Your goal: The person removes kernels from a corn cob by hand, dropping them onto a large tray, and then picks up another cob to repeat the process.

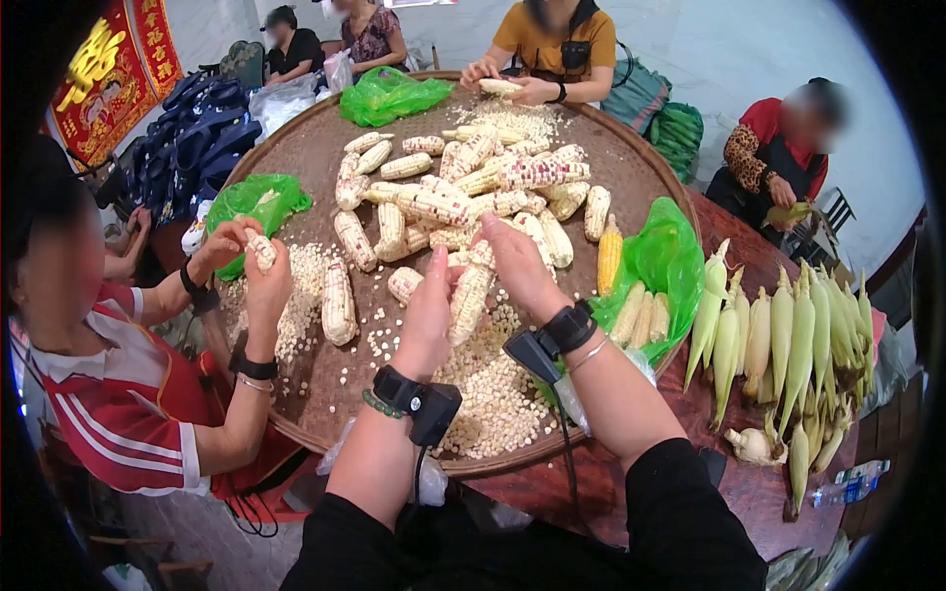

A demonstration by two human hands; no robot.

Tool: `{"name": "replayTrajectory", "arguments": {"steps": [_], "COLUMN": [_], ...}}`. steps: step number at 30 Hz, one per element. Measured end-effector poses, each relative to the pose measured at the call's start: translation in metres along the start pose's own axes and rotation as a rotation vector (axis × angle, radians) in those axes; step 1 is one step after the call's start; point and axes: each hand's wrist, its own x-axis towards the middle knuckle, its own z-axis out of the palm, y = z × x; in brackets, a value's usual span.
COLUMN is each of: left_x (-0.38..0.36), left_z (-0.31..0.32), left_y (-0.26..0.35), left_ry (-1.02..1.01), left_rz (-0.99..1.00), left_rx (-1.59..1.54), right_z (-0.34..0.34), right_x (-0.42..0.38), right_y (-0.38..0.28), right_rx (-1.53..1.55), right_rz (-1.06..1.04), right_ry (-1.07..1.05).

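Note:
Between my two hands is a pale ear of corn (pixel 471 303) with reddish flecks, tilted above a heap of loose kernels (pixel 498 404). My left hand (pixel 428 313) holds its left side, fingers pointing away from me. From the right, my right hand (pixel 524 264) grips its upper part, and some of those fingers are hidden behind the ear. Just beyond my hands lies a pile of speckled ears (pixel 434 205) on a large round woven tray (pixel 286 379). A yellow ear (pixel 610 258) rests to the right of my right hand.
Green plastic bags (pixel 662 246) lie on the tray's edge, one under a few pale ears (pixel 645 317). Unhusked corn (pixel 788 335) and a water bottle (pixel 845 491) are on the red table at right. Co-workers sit around; one at left (pixel 148 394) holds an ear.

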Motion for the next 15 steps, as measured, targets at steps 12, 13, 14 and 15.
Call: {"name": "replayTrajectory", "arguments": {"steps": [12,13,14,15], "left_x": [-0.009,-0.013,-0.008,0.0], "left_z": [0.013,0.018,0.012,0.003], "left_y": [0.011,0.017,0.013,0.006], "left_ry": [0.051,0.137,0.142,0.049], "left_rz": [0.107,-0.014,-0.02,-0.013], "left_rx": [0.03,0.021,0.029,-0.002], "right_z": [-0.029,-0.027,-0.033,-0.04], "right_x": [-0.082,-0.092,-0.099,-0.104], "right_y": [-0.169,-0.179,-0.187,-0.194], "right_rx": [0.522,0.703,0.763,0.822], "right_rz": [-0.876,-0.993,-1.075,-1.155], "right_ry": [-0.134,-0.226,-0.382,-0.541]}}
